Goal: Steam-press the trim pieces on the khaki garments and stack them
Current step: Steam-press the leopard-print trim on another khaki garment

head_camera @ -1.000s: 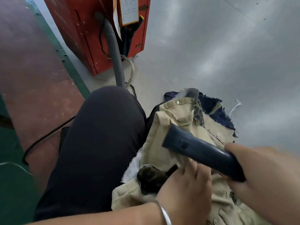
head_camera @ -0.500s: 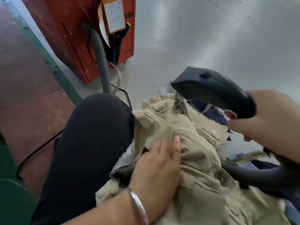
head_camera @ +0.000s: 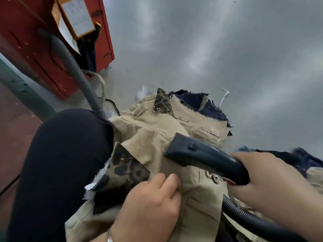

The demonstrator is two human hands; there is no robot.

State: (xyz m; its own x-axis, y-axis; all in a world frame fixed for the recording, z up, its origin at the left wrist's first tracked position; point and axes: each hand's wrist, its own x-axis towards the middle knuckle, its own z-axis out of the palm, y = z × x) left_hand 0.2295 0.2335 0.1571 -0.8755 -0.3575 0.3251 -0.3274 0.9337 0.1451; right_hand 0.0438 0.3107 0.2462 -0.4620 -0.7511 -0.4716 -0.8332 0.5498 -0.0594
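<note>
Since half a second ago: steamer [head_camera: 206, 158] lowered from raised position to just above the khaki garment [head_camera: 157, 137]; left hand [head_camera: 150, 205] shifted from lying flat on cloth to bunching a fold; leopard-print trim [head_camera: 125, 169] now turned up and exposed.

Head view, the only one:
- Left hand: fingers curled, knuckles up, pinching a fold of khaki cloth just beside the leopard-print trim. Silver bangle [head_camera: 110, 239] at wrist.
- Right hand [head_camera: 267, 182]: wrapped round steamer handle, nozzle end pointing toward the knee. Contact between nozzle and cloth not resolvable; blurred.
- Ribbed hose [head_camera: 244, 217] running from steamer under right hand toward lower right.
- Khaki garment lying across lap and floor [head_camera: 209, 49], against the knee in black trousers [head_camera: 66, 154]. Snap buttons [head_camera: 212, 176] near steamer handle.
- Second leopard trim piece [head_camera: 162, 102] on a farther khaki piece; dark blue frayed cloth [head_camera: 197, 102] beyond it.
- Red cabinet [head_camera: 35, 49] upper left, with a clipboard of paper [head_camera: 78, 16] and a second grey hose [head_camera: 76, 70] coming down past the knee.

Judged step: positioning trim for pressing; steaming of this piece apparently about to start. Stacking not yet reached for this piece.

Next move, as judged: flatten trim taut with left hand, bring nozzle onto the leopard patch, keep fingertips out of the steam path.
</note>
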